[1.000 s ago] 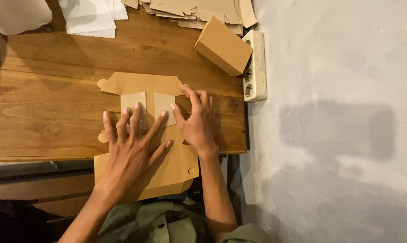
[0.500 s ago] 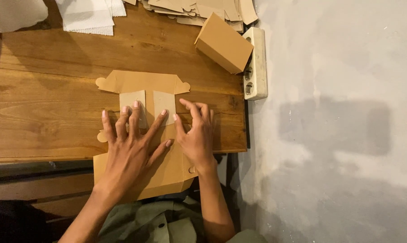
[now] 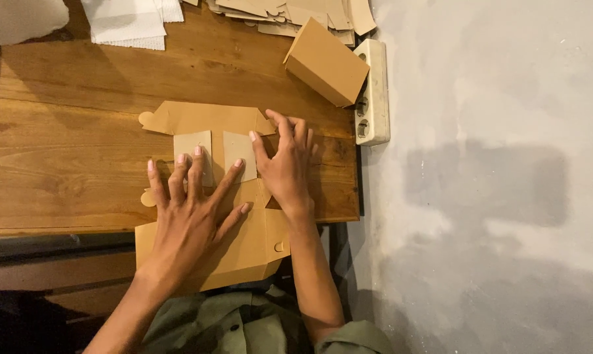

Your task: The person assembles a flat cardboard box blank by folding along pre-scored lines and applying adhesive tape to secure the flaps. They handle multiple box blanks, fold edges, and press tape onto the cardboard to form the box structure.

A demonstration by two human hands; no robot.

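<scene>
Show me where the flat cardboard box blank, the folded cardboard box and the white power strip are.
flat cardboard box blank [image 3: 198, 119], head view, on its far flap.
folded cardboard box [image 3: 326, 62], head view, on its top face.
white power strip [image 3: 371, 92], head view, on its middle casing.

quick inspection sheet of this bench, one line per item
surface: wooden table, bare grain at left
job's things: flat brown cardboard box blank, near end hanging over the table edge
clutter: folded brown box; cardboard stack; white sheets
grippers: left hand and right hand pressed flat on the blank
cables: none seen; white power strip at the table's right edge
surroundings: grey concrete floor
</scene>
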